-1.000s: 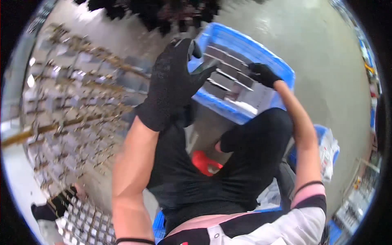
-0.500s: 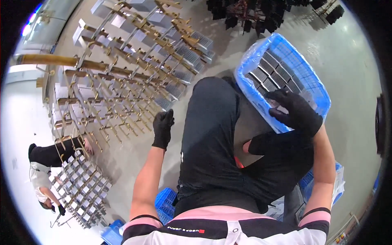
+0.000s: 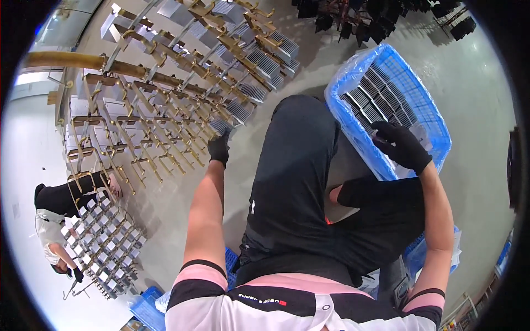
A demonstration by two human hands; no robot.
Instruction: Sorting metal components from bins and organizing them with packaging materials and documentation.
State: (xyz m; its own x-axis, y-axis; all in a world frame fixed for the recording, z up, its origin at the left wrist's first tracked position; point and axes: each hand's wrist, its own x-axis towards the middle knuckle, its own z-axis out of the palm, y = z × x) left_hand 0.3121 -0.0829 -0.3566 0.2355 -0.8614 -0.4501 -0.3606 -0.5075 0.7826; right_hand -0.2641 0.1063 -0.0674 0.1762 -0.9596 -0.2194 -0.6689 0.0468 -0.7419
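Both my hands wear black gloves. My left hand point(image 3: 219, 148) is raised at the near right end of a brass-coloured hanging rack point(image 3: 160, 77), its fingers closed at the lower edge of a silver finned heat sink point(image 3: 221, 124). Part of those fingers is hidden. Over the near side of a blue plastic basket point(image 3: 428, 91), my right hand point(image 3: 403, 148) hovers with fingers curved and apart, nothing visible in them. Rows of dark finned heat sinks point(image 3: 381, 94) lie inside the basket, which has a clear plastic liner point(image 3: 345, 83).
More heat sinks point(image 3: 262, 62) hang along the rack's right side. At far left, another person point(image 3: 55, 231) bends by a second rack of small silver blocks point(image 3: 107, 243). Dark parts hang on a stand point(image 3: 364, 19) at the back. Blue crates point(image 3: 149, 309) stand near my left side.
My left hand has moved up to the heat sink at the rack's end. My right hand has shifted slightly over the basket. The whole view has shifted a little.
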